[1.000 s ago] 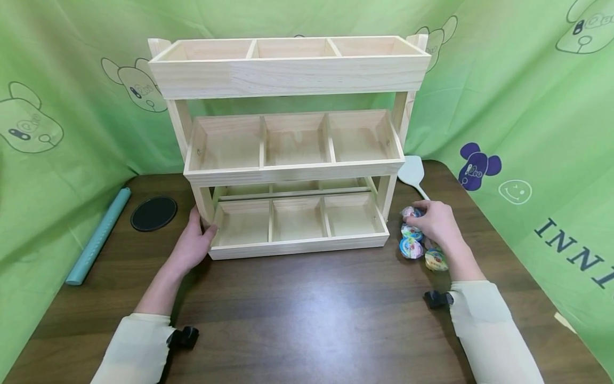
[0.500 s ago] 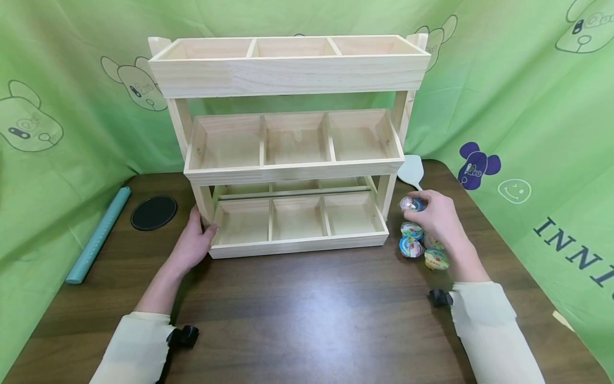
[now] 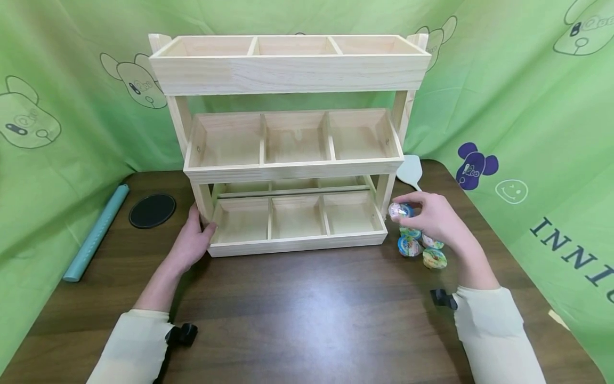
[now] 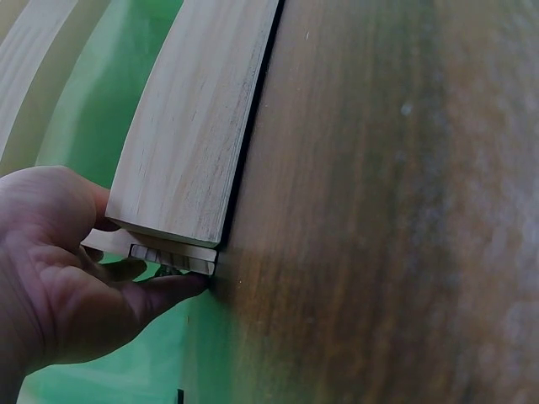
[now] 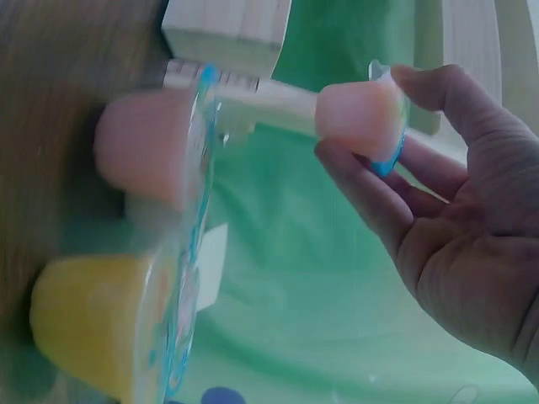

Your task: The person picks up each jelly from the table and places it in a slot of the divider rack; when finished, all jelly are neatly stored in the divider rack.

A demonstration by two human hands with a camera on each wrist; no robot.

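A three-tier wooden rack (image 3: pixel 292 74) stands on the table, each tier split into three compartments. At its lower left, my left hand (image 3: pixel 187 245) grips the upright beside the bottom tray; the left wrist view has the thumb and fingers around the wood at that tray's end (image 4: pixel 189 143). My right hand (image 3: pixel 438 216) pinches a small jelly cup (image 3: pixel 400 210) between thumb and fingers, off the table near the rack's right side. Pink filling shows through this cup in the right wrist view. Below the hand sit several more jelly cups, among them a yellow one (image 3: pixel 435 258).
Behind the cups lies a white spatula (image 3: pixel 410 169), partly hidden. To the left are a black round disc (image 3: pixel 152 211) and a long teal rod (image 3: pixel 96 234). A green printed curtain (image 3: pixel 542 133) surrounds the brown table (image 3: pixel 307 314).
My right hand has lifted the jelly cup from the group and brought it left, nearer the rack's lower right corner. The left hand keeps its grip in the same place.
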